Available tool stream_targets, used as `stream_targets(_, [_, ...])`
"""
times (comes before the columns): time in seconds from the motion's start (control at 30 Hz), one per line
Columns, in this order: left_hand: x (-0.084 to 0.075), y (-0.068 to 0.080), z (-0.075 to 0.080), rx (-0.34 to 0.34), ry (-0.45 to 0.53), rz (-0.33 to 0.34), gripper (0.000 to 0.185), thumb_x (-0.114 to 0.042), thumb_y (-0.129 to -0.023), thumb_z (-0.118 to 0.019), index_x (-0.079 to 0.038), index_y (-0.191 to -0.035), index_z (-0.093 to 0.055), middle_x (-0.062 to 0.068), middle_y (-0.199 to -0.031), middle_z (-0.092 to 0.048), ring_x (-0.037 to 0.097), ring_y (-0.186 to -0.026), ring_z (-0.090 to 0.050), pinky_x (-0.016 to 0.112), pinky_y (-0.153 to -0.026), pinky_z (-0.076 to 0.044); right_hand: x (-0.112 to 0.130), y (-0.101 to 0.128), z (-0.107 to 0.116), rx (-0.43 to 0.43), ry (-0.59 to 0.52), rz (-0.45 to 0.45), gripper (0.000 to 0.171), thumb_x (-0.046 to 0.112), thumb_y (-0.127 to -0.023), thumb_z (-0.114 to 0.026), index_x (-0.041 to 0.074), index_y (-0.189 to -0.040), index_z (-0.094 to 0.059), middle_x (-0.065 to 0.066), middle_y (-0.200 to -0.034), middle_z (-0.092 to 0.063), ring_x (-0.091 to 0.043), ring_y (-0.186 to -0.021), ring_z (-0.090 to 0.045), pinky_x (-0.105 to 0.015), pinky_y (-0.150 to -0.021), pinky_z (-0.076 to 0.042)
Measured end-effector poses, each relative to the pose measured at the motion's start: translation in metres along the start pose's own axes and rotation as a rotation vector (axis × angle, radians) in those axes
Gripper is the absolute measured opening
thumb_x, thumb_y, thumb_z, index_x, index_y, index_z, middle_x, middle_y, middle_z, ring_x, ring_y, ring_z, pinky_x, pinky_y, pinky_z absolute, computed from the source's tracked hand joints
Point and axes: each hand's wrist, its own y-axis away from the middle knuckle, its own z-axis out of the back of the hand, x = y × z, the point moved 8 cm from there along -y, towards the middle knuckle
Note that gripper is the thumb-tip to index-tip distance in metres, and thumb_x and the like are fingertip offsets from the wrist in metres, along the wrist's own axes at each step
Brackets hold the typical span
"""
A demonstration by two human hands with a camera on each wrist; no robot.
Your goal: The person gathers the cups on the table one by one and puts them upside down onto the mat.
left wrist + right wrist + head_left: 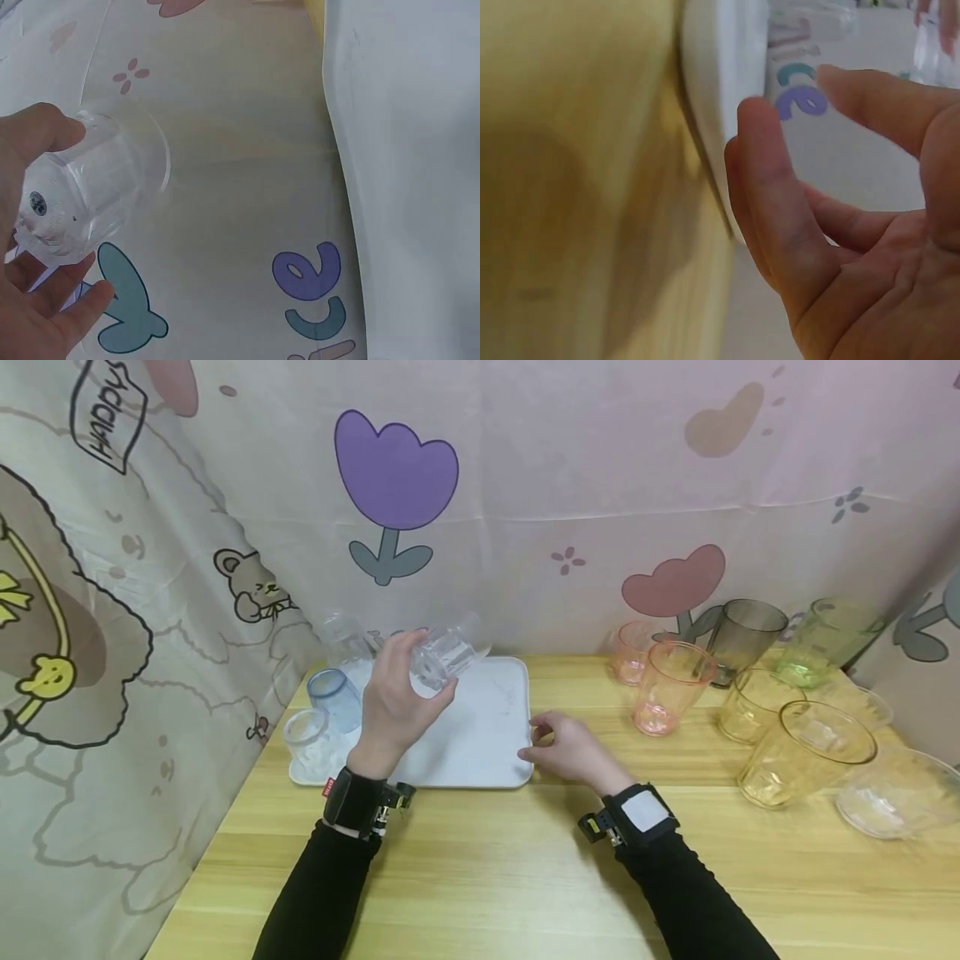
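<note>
My left hand (401,706) grips a clear glass (442,656), tilted on its side above the white tray (480,727). In the left wrist view the thumb and fingers (64,300) press its sides near the base, and its rim points away from the palm. My right hand (573,747) is at the tray's right edge, fingertips right at the rim. Its thumb and fingers (769,172) are apart in the right wrist view, with nothing between them. On the tray's left part stand a blue glass (337,697), a clear cup (306,739) and another clear glass (345,639), partly behind the left hand.
On the table's (480,877) right side stand several coloured glasses: pink (667,689), dark grey (742,635), green (828,639) and yellow (795,760). A wide clear bowl (896,797) sits at the far right. A printed curtain (525,460) hangs behind the table and along its left.
</note>
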Motion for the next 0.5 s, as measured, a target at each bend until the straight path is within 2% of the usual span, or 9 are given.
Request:
stream_targets(0.23, [0.012,0.001,0.003,0.004,0.009,0.080,0.072,-0.018,-0.077,-0.087,0.006,-0.134,-0.051,0.022,-0.127,-0.060,0.039,-0.112,-0.058,0.050,-0.090,-0.053,0.000,-0.004,-0.009,-0.015,0.072,-0.012,0.062,-0.007,-0.084,-0.076,-0.015,-0.140,-0.051,-0.026,-0.120,-0.064,-0.018,-0.073,-0.068,-0.029,-0.065,-0.061])
stream_targets(0.4, [0.020,0.003,0.004,-0.009,-0.013,0.115,0.072,-0.017,-0.076,-0.087,0.008,-0.134,-0.051,0.024,-0.126,-0.061,0.042,-0.112,-0.056,0.052,-0.090,-0.051,-0.002,-0.006,-0.012,-0.019,0.115,-0.013,0.061,-0.008,-0.082,-0.077,-0.017,-0.136,-0.053,-0.026,-0.116,-0.066,-0.018,-0.073,-0.068,-0.027,-0.064,-0.060])
stream_targets(0.5, [0.024,0.005,0.004,-0.006,-0.013,0.128,0.071,-0.017,-0.078,-0.086,0.008,-0.134,-0.051,0.025,-0.126,-0.061,0.043,-0.111,-0.056,0.053,-0.091,-0.050,-0.004,-0.007,-0.015,-0.016,0.100,-0.027,0.061,-0.009,-0.081,-0.077,-0.018,-0.136,-0.052,-0.026,-0.114,-0.066,-0.019,-0.075,-0.069,-0.027,-0.065,-0.061])
